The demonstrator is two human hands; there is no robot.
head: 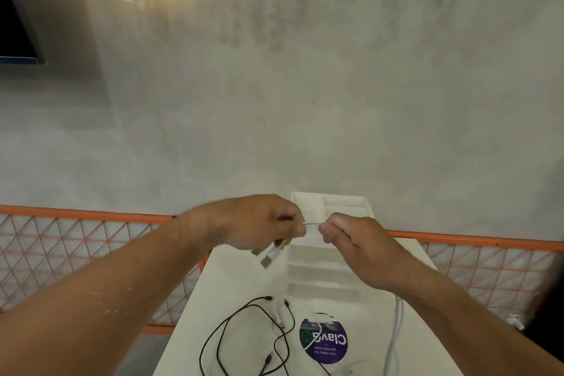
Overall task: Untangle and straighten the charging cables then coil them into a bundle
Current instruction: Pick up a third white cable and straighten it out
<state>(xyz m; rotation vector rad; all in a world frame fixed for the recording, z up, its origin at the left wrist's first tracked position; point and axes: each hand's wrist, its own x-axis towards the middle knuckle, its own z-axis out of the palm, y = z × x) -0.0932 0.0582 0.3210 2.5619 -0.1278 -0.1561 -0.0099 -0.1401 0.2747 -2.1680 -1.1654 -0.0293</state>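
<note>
Doing now: pulling a short bit of the white cable (311,224) tight between two hands, up above the white table (232,278); looks like the straightening step.
Left hand (259,224): curled fingers and thumb pinching the white cable, with a plug (270,258) dangling just under it.
Right hand (360,246): fingers curled in, pinching the same cable close beside the left hand.
White strand (395,330): running down by the right arm to the table; can not tell if part of the held cable or another one.
Black cables (244,336): lying on the table in tangled loops, not yet coiled.
Next move, a guess: sliding the hands apart along the cable to smooth it, with a soft pull and no yanking at the plug.
Count: two hands; one white cable held; black cables maybe two, hard to tell in the tangle; one white tray (314,272); one round purple sticker (323,343).
</note>
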